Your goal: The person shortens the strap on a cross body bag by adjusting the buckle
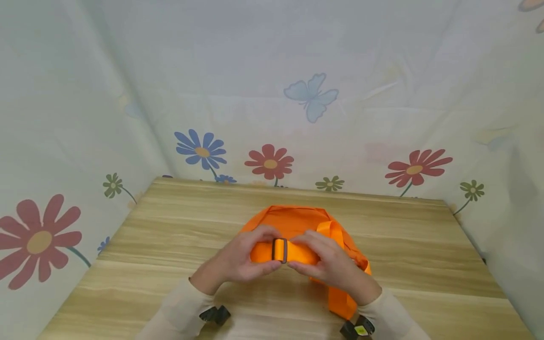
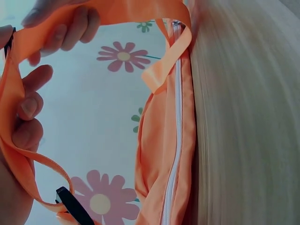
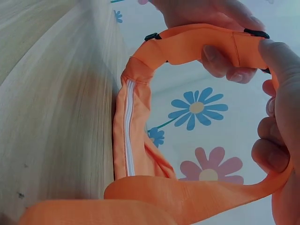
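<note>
An orange fabric bag [image 1: 297,219] lies on the table, and its orange strap [image 1: 302,253] is lifted in front of it. My left hand [image 1: 244,257] pinches the strap just left of a dark slide buckle [image 1: 285,251], fingers above and thumb below. On the buckle's other side my right hand [image 1: 333,262] grips the strap likewise, thumb close to the frame. The strap threads through the buckle. In the left wrist view a second black buckle [image 2: 74,206] sits lower on the strap, and a white zipper [image 2: 178,103] runs along the bag.
A loose orange strap end [image 1: 340,302] hangs on the right near my wrist. The wood-grain table [image 1: 140,255] extends to both sides. Behind it rises a pale curtain [image 1: 238,94] printed with flowers and a butterfly. Dark bands [image 1: 216,315] circle the sleeved wrists.
</note>
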Demonstrator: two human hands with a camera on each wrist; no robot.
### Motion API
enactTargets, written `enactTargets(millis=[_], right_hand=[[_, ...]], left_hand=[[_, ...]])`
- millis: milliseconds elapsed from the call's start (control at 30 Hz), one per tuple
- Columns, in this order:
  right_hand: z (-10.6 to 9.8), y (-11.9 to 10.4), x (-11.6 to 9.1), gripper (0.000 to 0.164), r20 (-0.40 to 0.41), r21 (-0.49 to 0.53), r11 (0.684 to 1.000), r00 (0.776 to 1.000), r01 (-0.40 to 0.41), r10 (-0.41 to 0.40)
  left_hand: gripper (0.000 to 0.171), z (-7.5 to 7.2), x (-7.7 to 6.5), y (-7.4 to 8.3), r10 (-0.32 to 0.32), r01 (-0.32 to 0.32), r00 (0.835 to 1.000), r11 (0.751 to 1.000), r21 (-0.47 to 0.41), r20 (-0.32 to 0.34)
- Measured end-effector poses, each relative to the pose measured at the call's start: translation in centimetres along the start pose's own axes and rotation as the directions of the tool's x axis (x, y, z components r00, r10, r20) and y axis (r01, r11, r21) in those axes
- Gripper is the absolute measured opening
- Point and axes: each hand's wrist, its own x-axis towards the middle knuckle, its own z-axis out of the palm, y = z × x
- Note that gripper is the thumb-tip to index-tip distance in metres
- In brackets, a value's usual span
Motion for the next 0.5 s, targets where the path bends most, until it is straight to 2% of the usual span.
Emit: enactTargets(millis=[133,300,400,500], right_hand=[[0.0,-0.2,0.2,0.042,0.027,-0.019,1.0,1.0,-0.014,0.015],[-0.4,-0.5,0.1,0.051,0.069,-0.022,0.996,0.993,-0.091,0.092],[-0.8,-0.2,-0.2,0.051,0.058,-0.019,0.99,0.989,-0.137,0.138],[-1.3,0.2,-0.7,0.047,0.034,-0.019,0.989,0.988,-0.148,0.148]], left_hand=[[0.049,0.3,0.1,-0.1,0.024,-0.024,1.0,0.999,0.021,0.006],[0.045,0.1,0.1,0.2,-0.01,0.01,1.0,0.999,0.041,0.004],[0.045,-0.6,-0.1,0.4,-0.041,0.041,0.999,0.998,0.039,-0.008],[0.046,-1.1,-0.2,0.3,-0.051,0.052,0.999,0.998,0.044,-0.016]])
